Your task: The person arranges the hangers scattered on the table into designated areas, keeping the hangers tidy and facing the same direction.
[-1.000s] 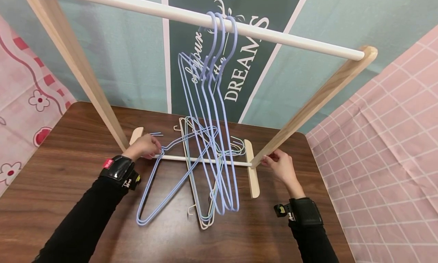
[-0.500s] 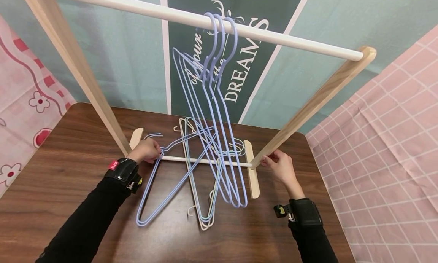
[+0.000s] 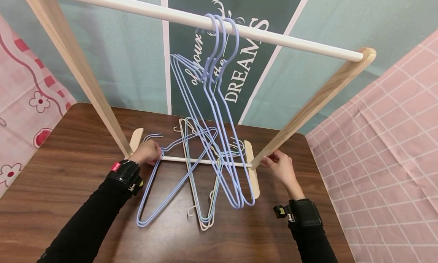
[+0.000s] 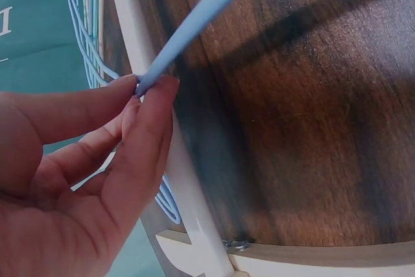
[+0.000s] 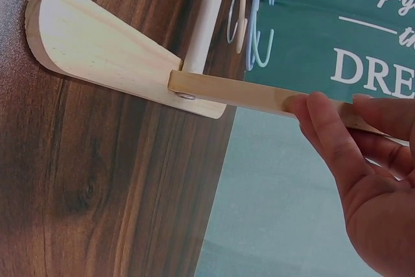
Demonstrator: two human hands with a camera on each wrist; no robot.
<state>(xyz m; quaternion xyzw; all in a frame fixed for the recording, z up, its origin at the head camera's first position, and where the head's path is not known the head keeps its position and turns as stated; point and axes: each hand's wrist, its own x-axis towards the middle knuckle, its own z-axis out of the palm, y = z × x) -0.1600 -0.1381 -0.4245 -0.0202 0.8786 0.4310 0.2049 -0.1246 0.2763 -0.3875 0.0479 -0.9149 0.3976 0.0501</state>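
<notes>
My left hand (image 3: 146, 152) pinches a light-blue wire hanger (image 3: 143, 223) by its neck, low beside the rack's left post (image 3: 82, 69). In the left wrist view, thumb and fingertips close on the blue hanger wire (image 4: 201, 14) beside the white lower bar (image 4: 194, 205). A second blue hanger lies against it, its outline doubled. On the other side, my right hand (image 3: 280, 166) grips the wooden right post (image 3: 318, 99) near its foot; the right wrist view has thumb and fingers on the post (image 5: 240, 92). Several blue hangers (image 3: 208, 74) hang from the white top rail (image 3: 137, 6).
Beige and blue hangers (image 3: 203, 228) lie in a pile across the lower bar, with hooks (image 3: 239, 147) toward the right foot (image 3: 254, 183). The brown wood table (image 3: 280, 232) carries the rack. Patterned cloths (image 3: 386, 149) surround it.
The hanging hangers have swung, their lower ends moving right. My left hand has shifted slightly right and down, baring more of a hook behind it. The right hand stays on the post.
</notes>
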